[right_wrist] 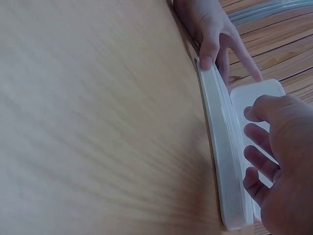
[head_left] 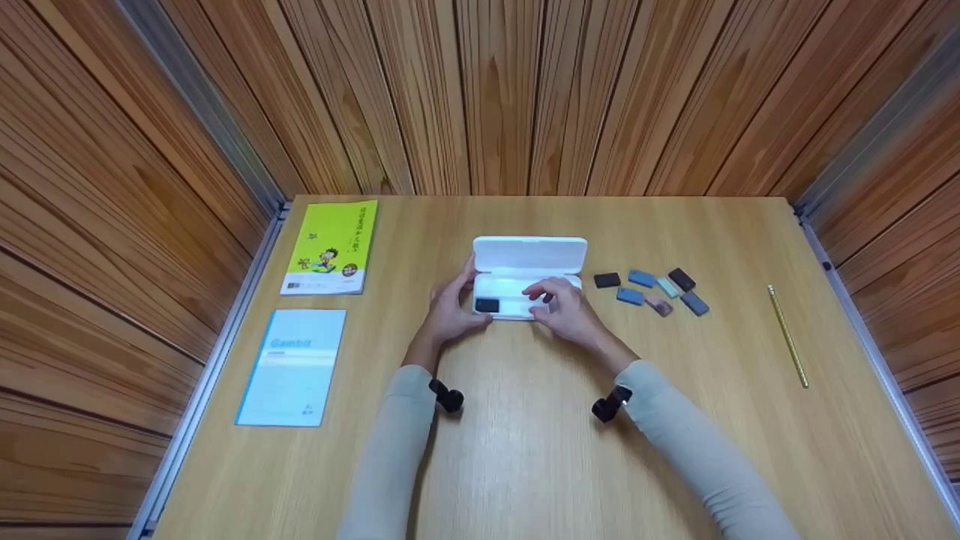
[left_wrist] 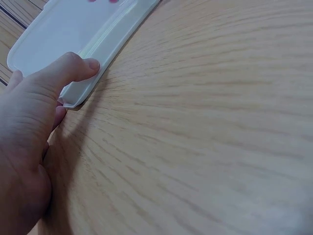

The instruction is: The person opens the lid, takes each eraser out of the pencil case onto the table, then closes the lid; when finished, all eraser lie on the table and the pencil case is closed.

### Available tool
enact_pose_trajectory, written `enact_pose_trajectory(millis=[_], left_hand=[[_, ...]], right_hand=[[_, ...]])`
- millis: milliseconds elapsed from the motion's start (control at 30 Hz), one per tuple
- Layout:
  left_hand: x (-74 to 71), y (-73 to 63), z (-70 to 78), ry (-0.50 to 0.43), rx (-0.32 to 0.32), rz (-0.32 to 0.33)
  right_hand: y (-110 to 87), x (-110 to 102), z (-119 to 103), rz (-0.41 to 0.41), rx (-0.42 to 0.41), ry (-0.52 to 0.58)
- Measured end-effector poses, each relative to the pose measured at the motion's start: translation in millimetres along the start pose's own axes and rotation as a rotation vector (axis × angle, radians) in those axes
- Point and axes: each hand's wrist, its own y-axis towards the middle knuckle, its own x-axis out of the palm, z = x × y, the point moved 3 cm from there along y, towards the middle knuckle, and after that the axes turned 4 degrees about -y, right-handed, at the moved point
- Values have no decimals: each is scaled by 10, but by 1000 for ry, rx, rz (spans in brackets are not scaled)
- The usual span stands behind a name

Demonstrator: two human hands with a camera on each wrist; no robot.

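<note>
A white pencil case (head_left: 529, 255) lies on the table with its lid raised at the back. Inside, at the front left corner, sits a small black block (head_left: 487, 305) that looks like an eraser. My left hand (head_left: 452, 309) grips the case's left end, its thumb over the front edge and its fingers round the side. Above the right part of the case hovers my right hand (head_left: 568, 309), fingers loosely bent and apart from the thumb. Nothing shows between those fingers in the right wrist view, where the case (right_wrist: 222, 161) stands beyond them.
Several small blocks, black, blue, mint and pinkish, such as this blue block (head_left: 630, 296), lie right of the case. Farther right is a gold pencil (head_left: 787, 336). At the left lie a yellow-green book (head_left: 330, 244) and a light blue notebook (head_left: 291, 367). Wood-patterned panels (head_left: 495, 97) surround the table.
</note>
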Motion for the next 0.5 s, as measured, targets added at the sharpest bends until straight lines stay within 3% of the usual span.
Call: enact_pose_trajectory(millis=[500], left_hand=[[4, -5, 17, 17, -17, -2]], right_hand=[[94, 198, -104, -30, 56, 38]])
